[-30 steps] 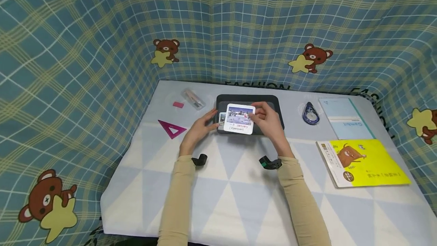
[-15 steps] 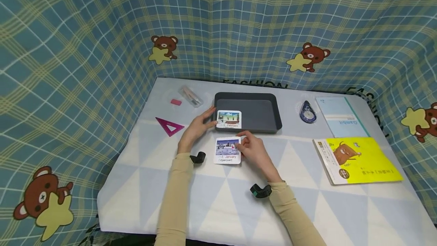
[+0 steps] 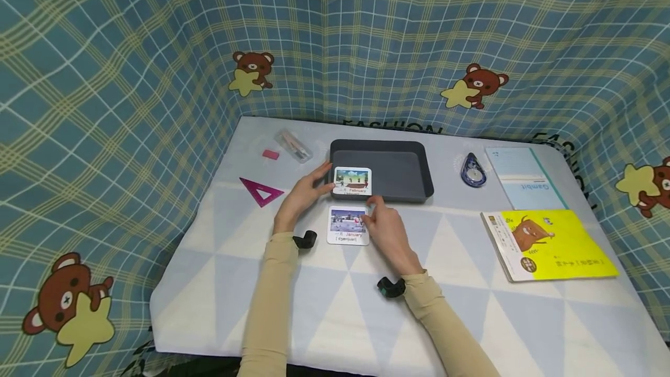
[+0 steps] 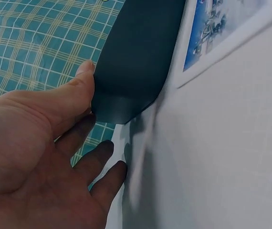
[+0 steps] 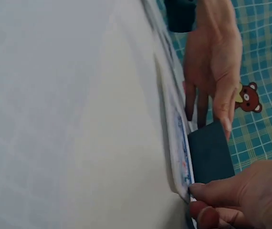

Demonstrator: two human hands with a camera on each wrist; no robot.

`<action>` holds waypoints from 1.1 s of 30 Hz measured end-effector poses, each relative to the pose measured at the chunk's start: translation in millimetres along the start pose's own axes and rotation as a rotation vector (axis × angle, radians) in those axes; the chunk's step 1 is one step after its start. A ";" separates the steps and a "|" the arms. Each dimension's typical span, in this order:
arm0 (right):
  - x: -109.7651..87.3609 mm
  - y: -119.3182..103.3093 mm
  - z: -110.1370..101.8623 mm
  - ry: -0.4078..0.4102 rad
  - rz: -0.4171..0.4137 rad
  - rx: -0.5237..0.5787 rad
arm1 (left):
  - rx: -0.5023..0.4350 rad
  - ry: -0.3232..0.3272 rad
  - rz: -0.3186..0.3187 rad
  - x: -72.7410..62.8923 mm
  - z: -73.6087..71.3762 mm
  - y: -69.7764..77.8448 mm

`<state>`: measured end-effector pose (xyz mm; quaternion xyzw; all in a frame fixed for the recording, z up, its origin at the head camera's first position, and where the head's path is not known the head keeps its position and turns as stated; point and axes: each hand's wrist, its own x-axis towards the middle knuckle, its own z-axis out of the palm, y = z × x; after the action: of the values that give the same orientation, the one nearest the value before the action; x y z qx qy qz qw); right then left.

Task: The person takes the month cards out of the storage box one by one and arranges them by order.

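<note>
Just on the near side of the tray, the January card lies left of the right hand, the nearer one, which pinches its right edge, while the left hand, fingers loose, touches the tray's left end

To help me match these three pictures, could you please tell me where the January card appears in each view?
Head: the January card is just below the picture's centre.
Left wrist: the card at upper right, cut off by the edge.
Right wrist: the card right of and below centre, seen nearly edge-on.
Shared landmark: the dark tray.
</note>
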<state>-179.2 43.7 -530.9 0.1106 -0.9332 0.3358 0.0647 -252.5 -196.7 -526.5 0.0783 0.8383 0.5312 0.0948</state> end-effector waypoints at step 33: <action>107.3 32.6 -16.0 -0.103 0.094 0.196 | 0.013 0.016 0.006 -2.4 1.1 2.9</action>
<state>-290.5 61.0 -517.6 0.0898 -0.9021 0.4221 -0.0101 -249.8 -195.1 -524.2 0.0771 0.8423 0.5264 0.0860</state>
